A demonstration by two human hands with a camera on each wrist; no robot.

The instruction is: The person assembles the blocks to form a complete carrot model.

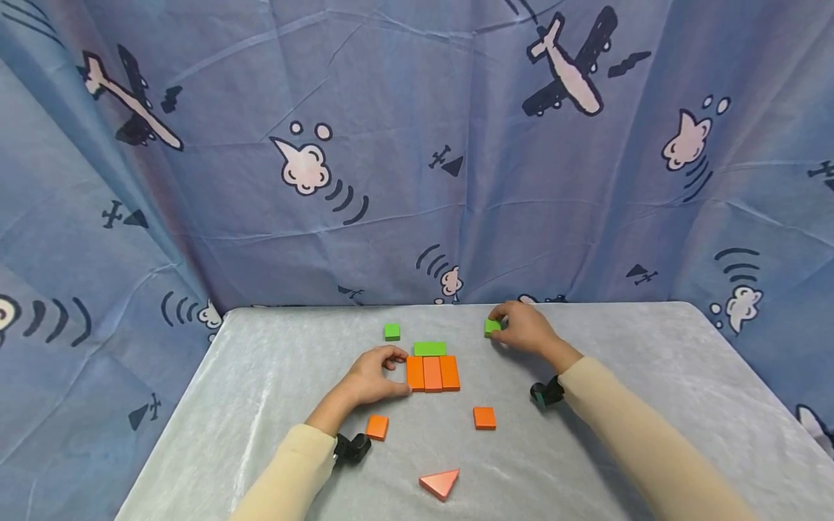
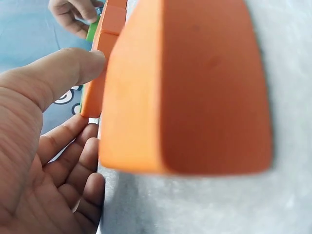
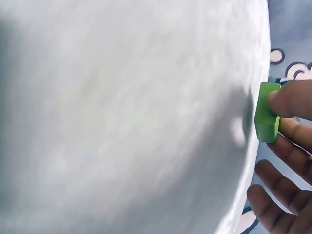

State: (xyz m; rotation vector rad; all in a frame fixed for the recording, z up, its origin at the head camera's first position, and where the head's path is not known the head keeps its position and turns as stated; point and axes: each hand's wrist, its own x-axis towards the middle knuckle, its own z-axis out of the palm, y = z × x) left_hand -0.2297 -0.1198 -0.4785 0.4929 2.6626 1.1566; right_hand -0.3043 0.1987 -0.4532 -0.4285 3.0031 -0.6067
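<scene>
In the head view, three upright orange blocks lie side by side as a row, and my left hand (image 1: 370, 376) is at the row's left end. Its thumb and index finger hold the leftmost orange block (image 1: 415, 374) at its near and far ends; the other fingers curl loosely beside it. A green rectangular block (image 1: 430, 349) lies along the row's far side. Toward the back right, my right hand (image 1: 526, 329) pinches a small green block (image 3: 267, 114) between thumb and fingers, close to the table surface.
Another small green block (image 1: 392, 332) lies behind the row on the left. Nearer to me are two orange squares, one on the left (image 1: 377, 427) and one on the right (image 1: 484, 418), and a pinkish-orange triangle (image 1: 441, 483). A patterned curtain (image 1: 391, 145) hangs behind the white-covered table (image 1: 625, 376).
</scene>
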